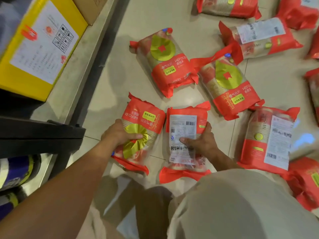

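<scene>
Two red-and-clear packs lie side by side on the tiled floor in front of me. My left hand (119, 133) grips the left pack (143, 118), thumb across its gold round sticker, front side up. My right hand (200, 140) grips the right pack (186, 121), thumb pressed on its white barcode label, back side up. Both packs touch each other along their long edges.
Several more such packs are scattered over the floor: one (165, 62) ahead, one (227, 87) right of it, one (267, 138) at my right. A yellow box (39, 47) sits on a metal shelf (43, 131) at left. My knee (241, 204) is lower right.
</scene>
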Demonstrator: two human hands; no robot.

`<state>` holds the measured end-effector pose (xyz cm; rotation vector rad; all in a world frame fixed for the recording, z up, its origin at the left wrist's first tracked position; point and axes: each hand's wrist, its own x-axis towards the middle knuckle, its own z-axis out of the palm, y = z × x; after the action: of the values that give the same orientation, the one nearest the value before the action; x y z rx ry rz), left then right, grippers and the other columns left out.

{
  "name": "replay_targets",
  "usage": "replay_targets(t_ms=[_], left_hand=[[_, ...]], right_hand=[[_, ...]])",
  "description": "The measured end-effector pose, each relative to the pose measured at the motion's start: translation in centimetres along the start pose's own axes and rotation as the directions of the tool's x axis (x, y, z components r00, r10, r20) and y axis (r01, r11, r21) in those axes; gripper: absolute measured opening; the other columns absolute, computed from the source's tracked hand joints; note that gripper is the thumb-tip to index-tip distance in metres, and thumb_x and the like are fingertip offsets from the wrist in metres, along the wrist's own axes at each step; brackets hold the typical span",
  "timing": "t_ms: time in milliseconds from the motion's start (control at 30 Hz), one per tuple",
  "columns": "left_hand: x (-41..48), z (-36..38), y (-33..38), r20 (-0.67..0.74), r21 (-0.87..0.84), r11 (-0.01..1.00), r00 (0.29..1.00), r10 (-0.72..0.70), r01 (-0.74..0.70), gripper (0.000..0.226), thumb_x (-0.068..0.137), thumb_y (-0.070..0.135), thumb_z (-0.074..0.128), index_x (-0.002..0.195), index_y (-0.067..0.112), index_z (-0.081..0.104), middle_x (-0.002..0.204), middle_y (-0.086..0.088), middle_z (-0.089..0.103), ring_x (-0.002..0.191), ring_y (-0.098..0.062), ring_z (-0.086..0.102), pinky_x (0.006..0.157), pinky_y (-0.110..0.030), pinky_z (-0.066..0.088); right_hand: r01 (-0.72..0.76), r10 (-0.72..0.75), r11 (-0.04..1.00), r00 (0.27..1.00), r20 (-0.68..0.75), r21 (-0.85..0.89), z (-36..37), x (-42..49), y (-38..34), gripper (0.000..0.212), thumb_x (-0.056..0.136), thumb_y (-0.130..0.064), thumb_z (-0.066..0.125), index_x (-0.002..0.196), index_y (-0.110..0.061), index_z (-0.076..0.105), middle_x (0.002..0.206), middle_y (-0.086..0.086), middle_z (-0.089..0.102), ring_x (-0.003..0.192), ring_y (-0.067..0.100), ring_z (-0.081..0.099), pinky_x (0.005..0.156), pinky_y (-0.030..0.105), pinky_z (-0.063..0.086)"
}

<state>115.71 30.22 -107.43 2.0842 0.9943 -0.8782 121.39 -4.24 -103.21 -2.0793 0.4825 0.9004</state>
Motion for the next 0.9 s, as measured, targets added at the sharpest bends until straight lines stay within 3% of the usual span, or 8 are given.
replay_targets(t_ms=[133, 233, 300, 467, 633, 833, 900], left_hand=[[-3.7, 0.1, 1.2, -0.022, -0.158, 0.986, 0.999, -0.047, 0.043, 0.119, 0.019, 0.078, 0.091, 0.116, 0.025, 0.049, 0.112, 0.002, 0.069, 0.101, -0.024, 0.069, 0.096, -0.048, 0.057], [-6.9, 0.7, 1.7, -0.048, -0.272, 0.957, 0.992, -0.117, 0.100, 0.108, 0.025, 0.069, 0.095, 0.112, 0.024, 0.050, 0.108, -0.003, 0.072, 0.095, -0.027, 0.072, 0.089, -0.049, 0.060], [-10.9, 0.2, 3.4, -0.084, -0.264, 0.958, 0.987, -0.140, 0.113, 0.102, 0.035, 0.065, 0.090, 0.117, 0.022, 0.047, 0.110, -0.002, 0.069, 0.098, -0.030, 0.070, 0.093, -0.048, 0.057], [-20.6, -4.4, 8.3, -0.232, -0.262, 0.964, 0.967, -0.100, 0.037, 0.087, 0.056, 0.060, 0.092, 0.120, 0.023, 0.046, 0.117, -0.004, 0.066, 0.102, -0.032, 0.067, 0.092, -0.048, 0.054], [-33.8, -13.1, 14.8, -0.320, -0.303, 0.949, 0.947, -0.015, -0.087, 0.090, 0.054, 0.063, 0.090, 0.122, 0.020, 0.048, 0.118, -0.003, 0.066, 0.106, -0.030, 0.067, 0.092, -0.045, 0.053], [-53.7, -26.5, 22.2, -0.452, -0.365, 0.889, 0.888, 0.091, -0.277, 0.097, 0.046, 0.069, 0.086, 0.122, 0.021, 0.051, 0.120, -0.003, 0.068, 0.109, -0.031, 0.066, 0.091, -0.046, 0.052], [-60.0, -30.8, 23.9, -0.495, -0.386, 0.856, 0.860, 0.123, -0.344, 0.088, 0.054, 0.059, 0.092, 0.122, 0.020, 0.051, 0.120, -0.003, 0.067, 0.110, -0.030, 0.065, 0.087, -0.040, 0.049]], right_hand=[[0.013, -0.014, 0.999, 1.000, 0.022, 0.050, -0.6, -1.8, -1.2, 0.101, 0.057, -0.039, 0.099, 0.131, -0.036, 0.031, 0.115, -0.008, 0.066, 0.105, 0.019, 0.067, 0.092, 0.045, 0.058], [0.029, -0.029, 0.998, 1.000, 0.006, 0.054, -0.7, -3.6, -2.2, 0.091, 0.065, -0.026, 0.096, 0.130, -0.034, 0.033, 0.110, -0.010, 0.066, 0.098, 0.016, 0.068, 0.088, 0.042, 0.058], [0.075, -0.075, 0.997, 0.997, -0.010, 0.022, -1.4, -5.6, -3.6, 0.091, 0.067, -0.026, 0.093, 0.137, -0.030, 0.034, 0.108, -0.009, 0.066, 0.095, 0.016, 0.067, 0.084, 0.038, 0.055], [0.174, -0.173, 0.985, 0.980, -0.097, 0.011, -6.9, -13.3, -9.2, 0.099, 0.068, -0.022, 0.091, 0.147, -0.025, 0.031, 0.114, -0.006, 0.066, 0.096, 0.020, 0.066, 0.089, 0.040, 0.053], [0.232, -0.217, 0.971, 0.955, -0.200, 0.055, -15.3, -25.6, -17.9, 0.114, 0.055, -0.037, 0.092, 0.149, -0.031, 0.028, 0.122, -0.005, 0.065, 0.106, 0.024, 0.067, 0.094, 0.051, 0.055], [0.367, -0.332, 0.929, 0.882, -0.335, 0.045, -26.5, -44.2, -31.9, 0.100, 0.059, -0.034, 0.091, 0.142, -0.034, 0.035, 0.122, 0.000, 0.066, 0.106, 0.025, 0.067, 0.092, 0.045, 0.054], [0.420, -0.380, 0.907, 0.844, -0.377, 0.027, -29.5, -50.5, -36.3, 0.101, 0.056, -0.040, 0.088, 0.142, -0.039, 0.035, 0.123, -0.003, 0.066, 0.105, 0.024, 0.067, 0.091, 0.046, 0.054]])
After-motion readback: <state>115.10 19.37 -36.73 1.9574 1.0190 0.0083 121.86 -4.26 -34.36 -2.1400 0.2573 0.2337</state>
